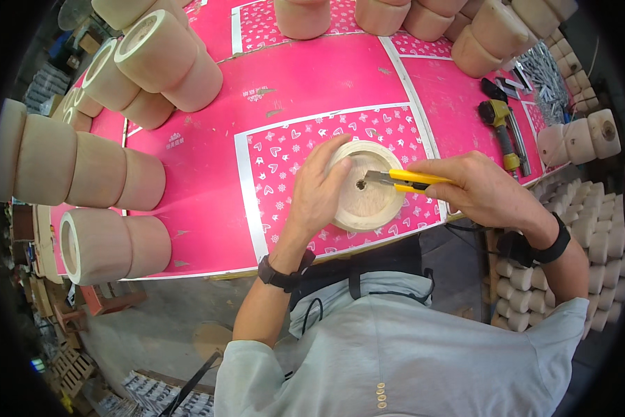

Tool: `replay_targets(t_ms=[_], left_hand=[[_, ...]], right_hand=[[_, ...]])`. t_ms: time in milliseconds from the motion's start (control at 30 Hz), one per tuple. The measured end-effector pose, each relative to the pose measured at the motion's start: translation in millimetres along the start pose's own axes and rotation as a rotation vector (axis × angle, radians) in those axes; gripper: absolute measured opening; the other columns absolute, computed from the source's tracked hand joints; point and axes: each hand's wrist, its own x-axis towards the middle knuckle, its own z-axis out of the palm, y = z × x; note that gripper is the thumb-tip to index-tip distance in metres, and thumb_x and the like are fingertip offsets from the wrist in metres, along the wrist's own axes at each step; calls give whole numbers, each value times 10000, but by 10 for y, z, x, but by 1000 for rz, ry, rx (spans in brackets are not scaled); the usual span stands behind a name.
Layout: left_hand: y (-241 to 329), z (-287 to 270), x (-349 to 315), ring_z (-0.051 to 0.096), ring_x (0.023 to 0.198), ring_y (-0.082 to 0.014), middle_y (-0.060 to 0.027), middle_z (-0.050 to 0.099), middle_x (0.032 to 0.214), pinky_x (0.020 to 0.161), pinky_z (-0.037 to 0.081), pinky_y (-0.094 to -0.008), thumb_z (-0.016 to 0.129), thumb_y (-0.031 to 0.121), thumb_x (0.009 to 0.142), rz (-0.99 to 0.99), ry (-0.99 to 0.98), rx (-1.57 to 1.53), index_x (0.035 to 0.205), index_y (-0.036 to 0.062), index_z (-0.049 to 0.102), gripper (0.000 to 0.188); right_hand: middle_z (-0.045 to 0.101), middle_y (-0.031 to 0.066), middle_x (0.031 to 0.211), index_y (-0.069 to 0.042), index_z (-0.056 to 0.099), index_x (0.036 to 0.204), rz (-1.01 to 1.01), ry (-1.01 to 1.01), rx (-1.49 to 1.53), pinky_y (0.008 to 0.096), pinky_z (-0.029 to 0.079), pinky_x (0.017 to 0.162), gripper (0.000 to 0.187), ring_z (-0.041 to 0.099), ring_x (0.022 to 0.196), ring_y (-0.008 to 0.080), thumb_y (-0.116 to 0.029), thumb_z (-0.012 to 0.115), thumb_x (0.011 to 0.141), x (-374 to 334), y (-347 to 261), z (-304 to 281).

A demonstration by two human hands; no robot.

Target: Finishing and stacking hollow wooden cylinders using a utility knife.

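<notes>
A round, pale wooden piece [376, 208] with a raised rim and a recessed top lies on the pink patterned sheet at the table's near edge. My left hand [318, 186] wraps its left side, fingers on the far rim and thumb reaching inside. In my right hand [473, 186] is a yellow utility knife [411, 179], held from the right. Its blade is out and reaches over the recess, with the tip close to the small dark hole [360, 185] in the centre. Whether the tip touches the wood I cannot tell.
Rows of similar wooden pieces [98, 169] lie on the left; others [302, 17] line the far side. A yellow-and-black power tool [494, 115] lies at the right, near a heap of metal fasteners [545, 76]. Many wooden pieces [597, 240] are stacked beyond the table's right edge.
</notes>
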Motion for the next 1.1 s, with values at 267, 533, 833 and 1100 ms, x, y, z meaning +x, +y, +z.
replay_targets(t_ms=[267, 533, 833, 1100], left_hand=[[-45, -3, 26, 573, 1175, -255, -165, 616, 1251, 1001, 430, -356, 539, 216, 946, -10, -15, -25, 1297, 16, 577, 405], [-33, 50, 22, 605, 1086, -331, -213, 618, 1158, 953, 447, -412, 533, 159, 917, 7, 42, -77, 1225, -26, 588, 363], [-40, 93, -51, 579, 1143, -260, -171, 621, 1212, 993, 423, -366, 518, 186, 951, 32, 120, 19, 1260, -15, 585, 374], [-52, 179, -145, 561, 1171, -259, -168, 602, 1236, 1010, 411, -361, 504, 173, 964, 41, 204, 32, 1278, -4, 570, 367]], right_hand=[[639, 254, 793, -3, 660, 1126, 12, -40, -108, 468, 495, 658, 279, 628, 728, 416, -83, 627, 861, 96, -178, -32], [589, 180, 596, 40, 609, 1213, 68, -140, -51, 362, 479, 495, 329, 610, 472, 252, -76, 578, 907, 172, -330, -35], [600, 142, 599, 62, 572, 1262, 238, -68, 107, 329, 508, 494, 362, 616, 470, 191, -65, 495, 931, 80, -432, 197], [603, 141, 606, 93, 568, 1241, 290, -128, 97, 321, 506, 490, 355, 613, 470, 190, -74, 498, 936, 27, -447, 87]])
